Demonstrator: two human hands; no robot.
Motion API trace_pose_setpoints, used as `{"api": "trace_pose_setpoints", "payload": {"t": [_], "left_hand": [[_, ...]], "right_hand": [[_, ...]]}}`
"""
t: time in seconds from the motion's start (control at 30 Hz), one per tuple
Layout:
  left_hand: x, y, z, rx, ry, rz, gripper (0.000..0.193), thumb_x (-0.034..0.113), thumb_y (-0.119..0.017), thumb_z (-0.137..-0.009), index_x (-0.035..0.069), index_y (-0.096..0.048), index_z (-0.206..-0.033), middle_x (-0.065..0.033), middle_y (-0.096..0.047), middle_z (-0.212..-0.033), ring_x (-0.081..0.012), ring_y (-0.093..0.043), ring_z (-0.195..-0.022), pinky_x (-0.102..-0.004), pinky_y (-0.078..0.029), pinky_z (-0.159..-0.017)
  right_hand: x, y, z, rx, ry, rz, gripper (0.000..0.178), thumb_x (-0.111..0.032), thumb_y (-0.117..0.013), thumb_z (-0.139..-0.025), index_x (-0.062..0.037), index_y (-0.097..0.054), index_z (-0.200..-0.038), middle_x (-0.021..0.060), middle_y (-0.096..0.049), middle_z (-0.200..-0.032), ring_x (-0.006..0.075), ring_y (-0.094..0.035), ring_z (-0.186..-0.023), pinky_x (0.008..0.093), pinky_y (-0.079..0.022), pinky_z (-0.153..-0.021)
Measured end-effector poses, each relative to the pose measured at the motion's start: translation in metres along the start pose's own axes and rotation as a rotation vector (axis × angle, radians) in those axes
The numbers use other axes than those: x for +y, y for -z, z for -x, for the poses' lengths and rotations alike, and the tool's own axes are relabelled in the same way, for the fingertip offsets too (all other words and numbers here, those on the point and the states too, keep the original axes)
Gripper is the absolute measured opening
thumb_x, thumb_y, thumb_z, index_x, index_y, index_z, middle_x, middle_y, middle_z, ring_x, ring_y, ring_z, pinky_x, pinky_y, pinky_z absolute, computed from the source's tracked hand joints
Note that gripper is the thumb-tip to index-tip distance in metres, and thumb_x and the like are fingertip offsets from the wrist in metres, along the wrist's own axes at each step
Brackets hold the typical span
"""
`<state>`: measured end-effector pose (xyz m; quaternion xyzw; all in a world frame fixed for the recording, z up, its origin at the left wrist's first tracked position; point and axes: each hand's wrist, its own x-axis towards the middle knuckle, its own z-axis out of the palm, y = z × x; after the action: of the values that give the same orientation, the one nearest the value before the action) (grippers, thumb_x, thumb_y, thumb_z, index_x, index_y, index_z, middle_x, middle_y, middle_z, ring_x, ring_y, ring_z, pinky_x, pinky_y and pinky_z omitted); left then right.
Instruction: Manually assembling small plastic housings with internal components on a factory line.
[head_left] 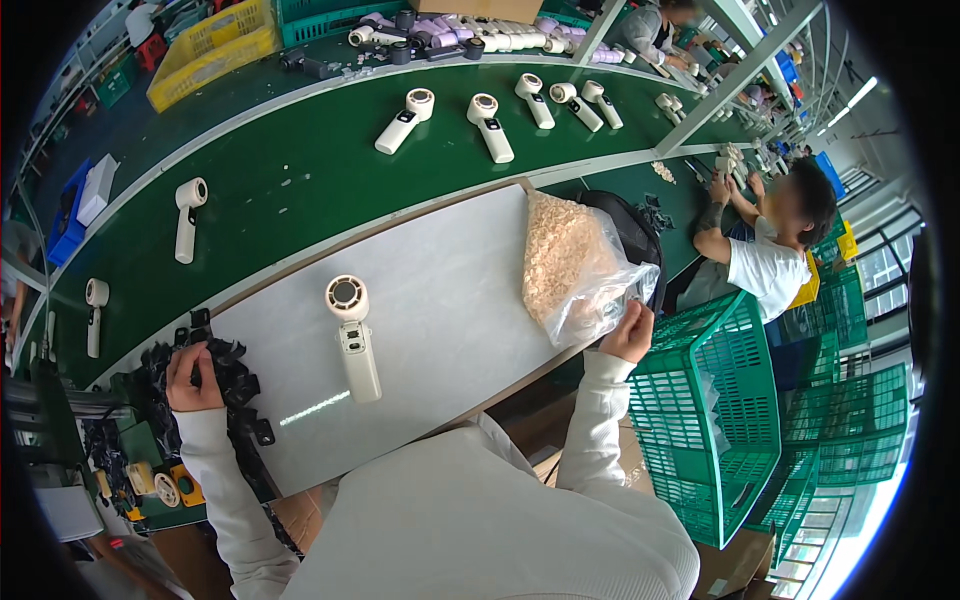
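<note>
A white handheld fan (358, 358) with a round head lies on the grey work board (440, 270) in front of me. At the board's left end, my left hand (196, 380) is in a pile of small black plastic parts (236, 385), its fingers curled. What they grip is hidden. On the right, my right hand (630, 334) is closed in a pinch at the open mouth of a clear plastic bag (590, 305) full of small beige pieces (556, 255). Whatever lies between those fingertips is too small to make out.
Several white fans, one of them here (490, 128), lie on the green conveyor belt (300, 150) beyond the board. A green plastic crate (700, 420) stands right of my right arm. A co-worker (770, 250) sits farther right. A yellow crate (215, 55) is at the far left.
</note>
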<state>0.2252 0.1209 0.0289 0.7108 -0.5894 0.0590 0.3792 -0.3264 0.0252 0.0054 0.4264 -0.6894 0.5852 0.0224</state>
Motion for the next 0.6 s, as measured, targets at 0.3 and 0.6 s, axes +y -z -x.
{"api": "trace_pose_setpoints", "payload": {"t": [0.3, 0.6], "left_hand": [[0.002, -0.005, 0.019, 0.088, 0.335, 0.4, 0.016, 0.005, -0.056, -0.092, 0.0, -0.064, -0.104, -0.0081, -0.066, -0.091, -0.015, -0.061, -0.079, -0.0237, -0.048, -0.074], [0.049, -0.04, 0.051, 0.367, 0.541, 1.166, 0.018, 0.002, -0.057, -0.091, 0.0, -0.064, -0.107, -0.0067, -0.065, -0.084, -0.0168, -0.064, -0.071, -0.0244, -0.05, -0.073]], "right_hand": [[-0.148, -0.027, 0.043, -0.423, 0.017, -0.776, 0.011, -0.009, -0.051, -0.096, -0.0026, -0.059, -0.102, 0.0081, -0.059, -0.086, 0.0145, -0.053, -0.074, 0.0248, -0.045, -0.074], [-0.177, -0.109, 0.185, -1.312, 0.049, -0.662, 0.008, 0.003, -0.057, -0.089, -0.0014, -0.061, -0.094, 0.0033, -0.056, -0.087, 0.013, -0.047, -0.075, 0.0231, -0.04, -0.071]]}}
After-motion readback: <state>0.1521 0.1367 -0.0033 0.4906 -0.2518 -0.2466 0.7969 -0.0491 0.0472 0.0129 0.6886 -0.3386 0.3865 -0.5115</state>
